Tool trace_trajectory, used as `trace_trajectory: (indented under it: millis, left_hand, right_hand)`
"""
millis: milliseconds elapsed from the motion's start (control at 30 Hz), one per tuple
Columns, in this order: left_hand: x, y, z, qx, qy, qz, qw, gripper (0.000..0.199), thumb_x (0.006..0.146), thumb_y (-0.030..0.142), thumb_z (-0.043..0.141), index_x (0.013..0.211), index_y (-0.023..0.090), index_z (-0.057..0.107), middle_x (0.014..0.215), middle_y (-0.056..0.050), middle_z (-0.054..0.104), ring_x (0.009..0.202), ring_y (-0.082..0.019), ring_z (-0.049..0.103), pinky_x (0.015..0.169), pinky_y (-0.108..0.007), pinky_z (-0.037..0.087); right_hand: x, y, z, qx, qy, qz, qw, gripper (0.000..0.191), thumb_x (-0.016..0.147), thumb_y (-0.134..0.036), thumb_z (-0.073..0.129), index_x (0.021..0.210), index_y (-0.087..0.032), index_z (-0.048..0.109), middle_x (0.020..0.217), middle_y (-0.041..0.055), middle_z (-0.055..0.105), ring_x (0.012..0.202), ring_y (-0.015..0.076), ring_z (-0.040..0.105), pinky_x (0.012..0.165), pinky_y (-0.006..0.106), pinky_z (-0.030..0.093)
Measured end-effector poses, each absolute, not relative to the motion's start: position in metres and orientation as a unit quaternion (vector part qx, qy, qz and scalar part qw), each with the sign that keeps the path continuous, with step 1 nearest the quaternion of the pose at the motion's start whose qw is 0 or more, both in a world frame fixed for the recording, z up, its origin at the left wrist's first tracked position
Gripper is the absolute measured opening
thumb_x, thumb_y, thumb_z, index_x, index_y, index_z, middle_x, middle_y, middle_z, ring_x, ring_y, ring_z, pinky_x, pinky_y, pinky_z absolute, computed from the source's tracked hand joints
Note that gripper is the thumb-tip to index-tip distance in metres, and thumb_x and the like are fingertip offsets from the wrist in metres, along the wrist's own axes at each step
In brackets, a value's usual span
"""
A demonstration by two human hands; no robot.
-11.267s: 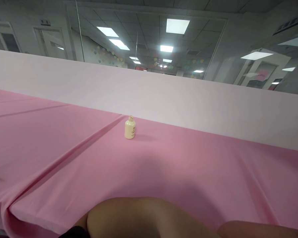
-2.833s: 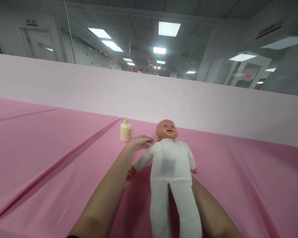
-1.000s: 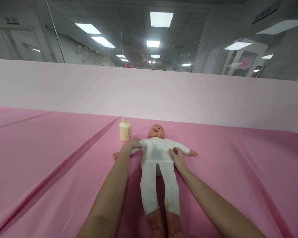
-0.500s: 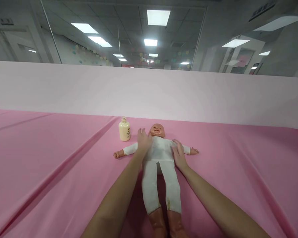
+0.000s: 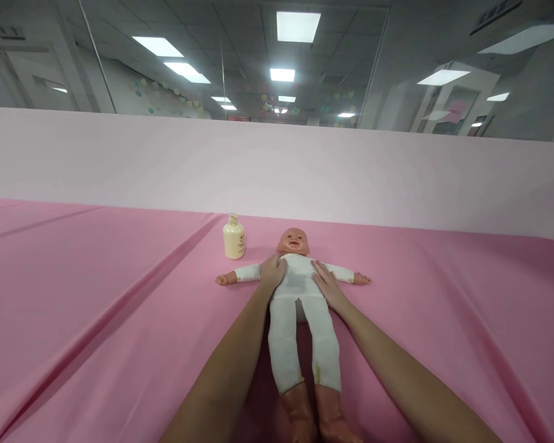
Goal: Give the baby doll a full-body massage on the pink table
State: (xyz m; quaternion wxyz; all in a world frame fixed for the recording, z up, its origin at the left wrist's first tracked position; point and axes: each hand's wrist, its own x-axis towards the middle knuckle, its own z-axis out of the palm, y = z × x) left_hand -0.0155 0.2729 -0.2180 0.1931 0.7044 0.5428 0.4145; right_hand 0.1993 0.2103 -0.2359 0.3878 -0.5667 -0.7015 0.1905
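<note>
A baby doll [image 5: 299, 289] with a white cloth body lies on its back, arms stretched out to both sides, head at the far end and feet towards me. My left hand [image 5: 272, 272] rests against the side of its chest near the armpit, fingers extended, some partly hidden. On the opposite side of the chest, my right hand [image 5: 327, 284] lies flat with its fingers spread over the cloth. Neither hand grips anything. A cream-coloured pump bottle [image 5: 234, 239] stands upright beyond the doll's arm, left of its head.
A pink sheet [image 5: 120, 344] with long creases covers the surface under the doll. Behind it runs a low white wall [image 5: 277, 169], topped by a glass or mirror panel [image 5: 240, 55] showing ceiling lights and doors.
My left hand has come down from a raised position onto the side of the doll's chest. My right hand has slid slightly inward over the chest. The doll's arm by the bottle has shifted slightly.
</note>
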Motion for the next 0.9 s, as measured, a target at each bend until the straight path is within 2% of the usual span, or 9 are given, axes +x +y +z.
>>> trace_trajectory:
  millis: [167, 333, 400, 533, 667, 800, 900]
  left_hand:
    - [-0.023, 0.273, -0.223, 0.678, 0.486, 0.481, 0.271, 0.028, 0.088, 0.026, 0.042, 0.108, 0.021, 0.062, 0.111, -0.005, 0.066, 0.106, -0.02, 0.057, 0.094, -0.031, 0.041]
    - [-0.024, 0.274, -0.226, 0.642, 0.474, 0.512, 0.318, 0.026, 0.084, 0.02, 0.043, 0.101, 0.022, 0.062, 0.108, -0.003, 0.066, 0.103, -0.018, 0.058, 0.093, -0.03, 0.042]
    - [-0.023, 0.276, -0.227, 0.631, 0.482, 0.513, 0.325, 0.022, 0.083, 0.02, 0.044, 0.096, 0.022, 0.062, 0.103, -0.002, 0.067, 0.099, -0.018, 0.059, 0.091, -0.029, 0.043]
    - [-0.023, 0.278, -0.227, 0.628, 0.469, 0.527, 0.329, 0.017, 0.085, 0.024, 0.045, 0.088, 0.021, 0.061, 0.097, -0.002, 0.067, 0.096, -0.016, 0.059, 0.09, -0.028, 0.043]
    - [-0.024, 0.279, -0.226, 0.615, 0.445, 0.548, 0.352, 0.02, 0.086, 0.035, 0.047, 0.084, 0.02, 0.06, 0.089, -0.001, 0.065, 0.089, -0.016, 0.059, 0.085, -0.026, 0.044]
    - [-0.025, 0.28, -0.226, 0.598, 0.422, 0.568, 0.377, 0.023, 0.085, 0.039, 0.049, 0.081, 0.019, 0.059, 0.083, -0.001, 0.063, 0.084, -0.014, 0.057, 0.081, -0.024, 0.044]
    - [-0.025, 0.283, -0.227, 0.589, 0.416, 0.571, 0.393, 0.023, 0.083, 0.04, 0.052, 0.078, 0.018, 0.058, 0.08, 0.0, 0.062, 0.081, -0.014, 0.057, 0.079, -0.024, 0.045]
  right_hand:
    - [0.2, 0.209, -0.237, -0.567, -0.688, 0.197, 0.408, 0.055, 0.094, -0.056, 0.036, 0.142, -0.029, 0.042, 0.151, 0.0022, 0.03, 0.142, 0.0216, 0.021, 0.118, 0.05, 0.003]
    - [0.199, 0.207, -0.226, -0.563, -0.686, 0.159, 0.431, 0.047, 0.092, -0.046, 0.041, 0.131, -0.024, 0.054, 0.143, 0.005, 0.043, 0.135, 0.0228, 0.036, 0.116, 0.047, 0.021]
    - [0.194, 0.207, -0.214, -0.56, -0.7, 0.123, 0.426, 0.042, 0.091, -0.04, 0.043, 0.125, -0.023, 0.058, 0.14, 0.0059, 0.046, 0.134, 0.0243, 0.037, 0.114, 0.047, 0.025]
    - [0.168, 0.21, -0.189, -0.516, -0.761, 0.036, 0.392, 0.04, 0.09, -0.029, 0.043, 0.127, -0.021, 0.056, 0.142, 0.0069, 0.044, 0.137, 0.0258, 0.032, 0.114, 0.05, 0.024]
    - [0.139, 0.216, -0.18, -0.44, -0.845, -0.017, 0.304, 0.043, 0.088, -0.016, 0.04, 0.129, -0.019, 0.053, 0.142, 0.0069, 0.043, 0.135, 0.0229, 0.033, 0.113, 0.045, 0.026]
    - [0.125, 0.224, -0.175, -0.436, -0.867, -0.036, 0.238, 0.033, 0.084, -0.01, 0.043, 0.11, -0.017, 0.062, 0.117, 0.0077, 0.061, 0.114, 0.0221, 0.052, 0.102, 0.037, 0.037]
    - [0.116, 0.233, -0.165, -0.479, -0.854, -0.057, 0.191, 0.02, 0.085, -0.013, 0.046, 0.091, -0.016, 0.065, 0.094, 0.0075, 0.065, 0.094, 0.0223, 0.058, 0.089, 0.033, 0.043]
